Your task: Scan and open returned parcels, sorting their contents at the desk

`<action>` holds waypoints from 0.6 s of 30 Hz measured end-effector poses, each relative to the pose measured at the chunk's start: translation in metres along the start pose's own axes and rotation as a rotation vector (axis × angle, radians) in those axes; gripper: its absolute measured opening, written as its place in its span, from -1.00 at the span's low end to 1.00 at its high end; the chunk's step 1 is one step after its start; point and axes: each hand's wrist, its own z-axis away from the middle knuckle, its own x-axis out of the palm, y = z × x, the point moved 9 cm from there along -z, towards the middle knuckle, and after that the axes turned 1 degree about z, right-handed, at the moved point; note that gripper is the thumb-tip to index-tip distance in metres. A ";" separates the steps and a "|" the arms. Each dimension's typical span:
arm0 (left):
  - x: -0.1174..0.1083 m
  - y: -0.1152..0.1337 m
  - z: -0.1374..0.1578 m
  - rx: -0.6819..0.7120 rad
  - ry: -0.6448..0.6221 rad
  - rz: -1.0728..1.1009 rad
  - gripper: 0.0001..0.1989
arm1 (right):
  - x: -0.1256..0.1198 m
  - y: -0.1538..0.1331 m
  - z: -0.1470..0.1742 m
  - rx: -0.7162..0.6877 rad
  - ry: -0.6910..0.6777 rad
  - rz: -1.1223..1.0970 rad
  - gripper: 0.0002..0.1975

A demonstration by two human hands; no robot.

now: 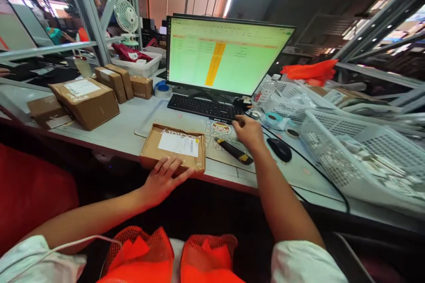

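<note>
A brown cardboard box (173,163) with a white label (179,143) on top lies at the front edge of the desk. Across the box's near edge rests my left hand (165,177), its fingers spread and laid against the cardboard. My right hand (248,131) is at the right end of the black keyboard (202,108). Its fingers are curled together, and whatever lies between them is too small to make out. Just below that hand, a black and yellow utility knife (233,150) lies on the desk mat, with the black mouse (279,149) to its right.
A lit monitor (226,53) stands behind the keyboard. Several cardboard boxes (91,108) are stacked at left beside a blue tape roll (162,89). White plastic baskets (327,159) fill the right side. The mouse cable (318,170) crosses the desk.
</note>
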 end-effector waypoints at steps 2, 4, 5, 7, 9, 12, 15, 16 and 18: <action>0.004 0.009 -0.001 -0.054 -0.004 0.034 -0.46 | -0.021 0.046 0.021 0.127 -0.015 0.228 -0.44; 0.004 0.013 -0.005 -0.096 -0.004 0.068 -0.48 | -0.023 0.080 0.042 0.240 -0.126 0.358 -0.36; 0.003 0.014 -0.008 -0.105 -0.013 0.086 -0.49 | -0.019 0.091 0.052 0.285 -0.197 0.385 -0.34; 0.000 0.013 -0.014 -0.118 -0.032 0.125 -0.48 | -0.005 0.101 0.065 0.338 -0.310 0.401 -0.33; -0.009 0.007 -0.018 -0.135 -0.030 0.162 -0.50 | 0.008 0.098 0.070 0.356 -0.350 0.414 -0.37; -0.031 -0.013 -0.016 -0.182 0.048 0.168 -0.58 | 0.010 0.091 0.062 0.367 -0.326 0.415 -0.43; -0.048 -0.043 -0.003 -0.255 0.102 0.109 -0.58 | -0.008 0.090 0.047 0.388 -0.363 0.267 -0.52; -0.051 -0.052 0.002 -0.273 0.102 0.092 -0.56 | -0.016 0.086 0.042 0.378 -0.410 0.152 -0.53; -0.051 -0.064 0.013 -0.286 0.087 0.075 -0.51 | -0.036 0.064 0.037 0.288 -0.534 -0.130 -0.49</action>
